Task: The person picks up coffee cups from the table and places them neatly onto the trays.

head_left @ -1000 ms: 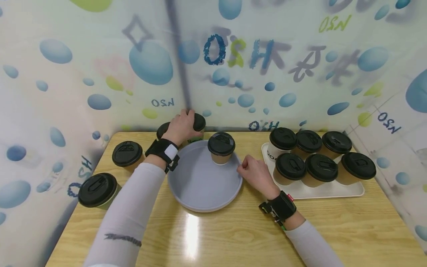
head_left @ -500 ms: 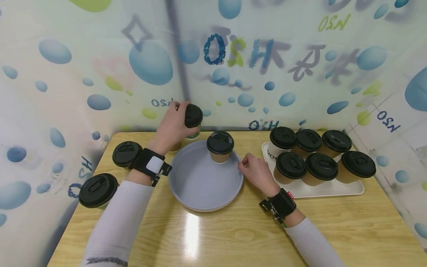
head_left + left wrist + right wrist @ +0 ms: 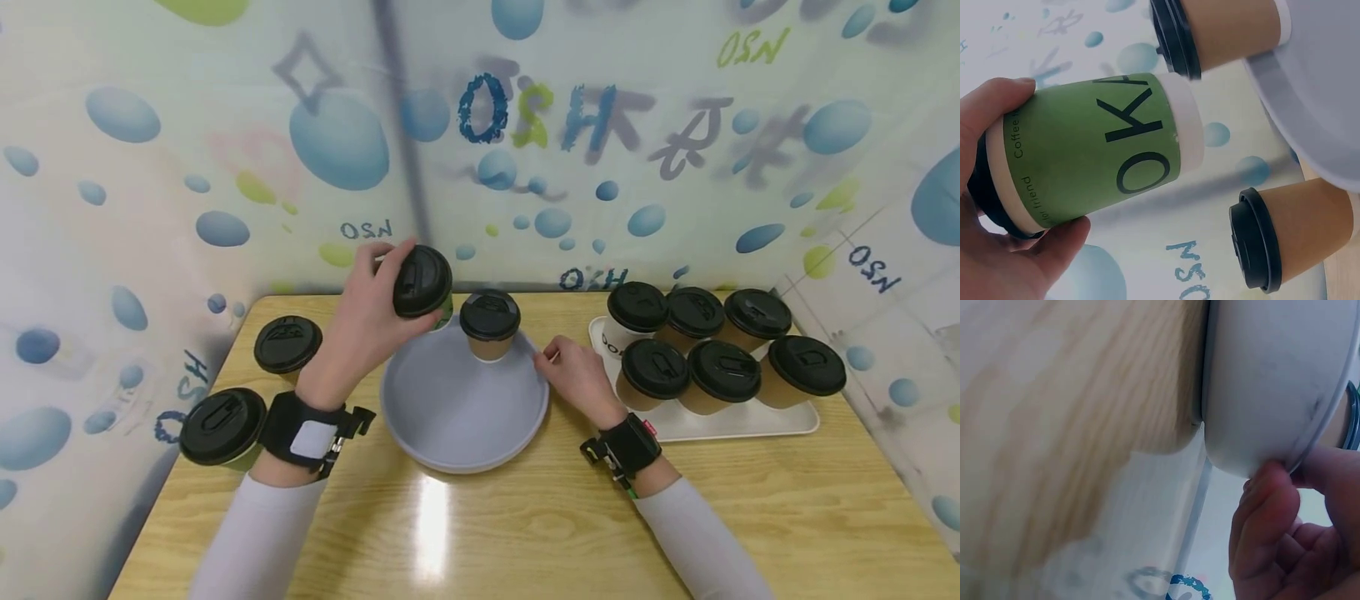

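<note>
My left hand (image 3: 360,325) grips a paper coffee cup (image 3: 1097,144) with a green sleeve and a black lid. It holds the cup raised near the back left rim of a round grey-blue tray (image 3: 457,417). On that tray, toward its back right, stands a brown cup with a black lid (image 3: 491,325). My right hand (image 3: 577,379) pinches the tray's right rim between thumb and curled fingers, as the right wrist view shows. Another brown lidded cup (image 3: 1304,231) appears beside the tray in the left wrist view; in the head view my left hand hides it.
Two lidded cups, a brown one (image 3: 288,346) and a green one (image 3: 222,427), stand at the table's left. On the right, a cream rectangular tray (image 3: 720,429) carries several black-lidded cups. A patterned curtain (image 3: 480,208) rises behind the wooden table (image 3: 480,533).
My left hand has lifted the green cup off the back of the table and brought it nearer, slightly left. My right hand stays at the tray's rim.
</note>
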Available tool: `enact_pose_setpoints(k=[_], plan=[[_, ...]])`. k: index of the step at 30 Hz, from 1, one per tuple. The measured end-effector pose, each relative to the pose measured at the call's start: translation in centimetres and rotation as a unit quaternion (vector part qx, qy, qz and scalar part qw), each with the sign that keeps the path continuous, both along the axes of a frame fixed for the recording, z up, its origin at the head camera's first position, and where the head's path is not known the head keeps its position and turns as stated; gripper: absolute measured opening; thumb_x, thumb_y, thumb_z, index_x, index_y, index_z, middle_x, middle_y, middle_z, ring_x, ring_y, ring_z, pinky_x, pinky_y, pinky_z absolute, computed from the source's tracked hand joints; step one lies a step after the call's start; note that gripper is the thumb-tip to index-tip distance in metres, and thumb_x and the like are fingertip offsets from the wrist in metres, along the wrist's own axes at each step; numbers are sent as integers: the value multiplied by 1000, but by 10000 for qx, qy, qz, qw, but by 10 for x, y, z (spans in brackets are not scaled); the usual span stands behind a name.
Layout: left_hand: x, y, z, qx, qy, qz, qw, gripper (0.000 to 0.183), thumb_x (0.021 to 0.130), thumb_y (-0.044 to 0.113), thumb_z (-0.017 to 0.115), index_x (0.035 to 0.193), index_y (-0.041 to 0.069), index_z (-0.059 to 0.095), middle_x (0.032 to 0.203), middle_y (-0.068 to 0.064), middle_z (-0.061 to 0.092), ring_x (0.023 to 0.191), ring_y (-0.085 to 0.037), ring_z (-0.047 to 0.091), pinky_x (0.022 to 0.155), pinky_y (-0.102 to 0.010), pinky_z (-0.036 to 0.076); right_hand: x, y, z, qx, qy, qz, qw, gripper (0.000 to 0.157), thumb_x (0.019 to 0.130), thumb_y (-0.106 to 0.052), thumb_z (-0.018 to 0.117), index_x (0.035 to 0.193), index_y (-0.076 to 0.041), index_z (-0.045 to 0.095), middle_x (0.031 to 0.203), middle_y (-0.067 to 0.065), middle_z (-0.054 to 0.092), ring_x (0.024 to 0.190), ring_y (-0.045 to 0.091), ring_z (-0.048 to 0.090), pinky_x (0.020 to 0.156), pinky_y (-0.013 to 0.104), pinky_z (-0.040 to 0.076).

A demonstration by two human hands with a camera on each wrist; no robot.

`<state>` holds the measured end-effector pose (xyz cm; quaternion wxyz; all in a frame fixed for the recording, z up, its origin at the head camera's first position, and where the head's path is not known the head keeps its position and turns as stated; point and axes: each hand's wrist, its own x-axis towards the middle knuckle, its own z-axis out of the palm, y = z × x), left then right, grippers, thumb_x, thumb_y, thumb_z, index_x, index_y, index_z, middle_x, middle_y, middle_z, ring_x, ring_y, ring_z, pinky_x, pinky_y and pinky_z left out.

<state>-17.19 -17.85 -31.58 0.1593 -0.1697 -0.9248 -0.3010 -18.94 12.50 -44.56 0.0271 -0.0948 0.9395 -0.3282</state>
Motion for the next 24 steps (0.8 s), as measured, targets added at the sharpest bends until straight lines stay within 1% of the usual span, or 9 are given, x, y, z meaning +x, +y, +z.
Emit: enact_pose_setpoints(k=[6,11,15,17,19,22,24], plan=[[22,2,-5,-6,-44,-26,10000,95,79,23,91,158,7,40,144,-26,38,119,-43,55,95,-58,52,-7,1,0,-100,-63,-63,9999,25,100,-31,65,91,-7,69,71,2,59,61,18,53,55,30,39],[34,10,-9,-35,7,-164,9999,97,75,23,95,155,5,42,142,-28,39,117,-46,57,94,-57,53,-12,2,-2,-121,-61,-114,9998,27,100,-32,66,91,-7,71,76,3,63,65,18,55,58,30,40],[43,21,-15,-33,-69,-305,9995,97,75,25,95,155,7,42,143,-25,40,118,-43,59,94,-55,54,-12,2,-3,-182,-91,-81,9998,28,100,-33,65,93,-6,71,75,3,63,65,18,55,59,31,40],[46,27,-19,-14,-100,-445,9990,96,76,26,94,155,8,42,143,-24,41,121,-41,57,96,-55,53,-10,3,-3,-241,-138,-49,9996,29,101,-34,64,94,-7,71,73,3,62,64,18,54,59,31,40],[47,34,-25,-80,-51,-582,9983,96,76,28,94,154,9,43,142,-23,43,121,-39,57,96,-53,53,-8,4,-3,-278,-155,-13,9995,30,103,-35,62,96,-7,71,71,3,60,62,19,53,58,32,40],[46,44,-35,-322,153,-760,9965,96,75,33,94,153,8,45,138,-22,49,119,-37,58,97,-51,53,-5,5,-2,-312,-120,19,9994,31,104,-34,60,99,-6,72,69,2,58,60,18,52,57,31,39],[46,52,-41,-599,278,-815,9945,96,75,38,94,153,7,47,137,-21,52,120,-37,58,98,-51,52,-2,5,-1,-317,-54,47,9995,30,104,-32,59,101,-5,72,69,2,57,59,17,51,55,31,38]])
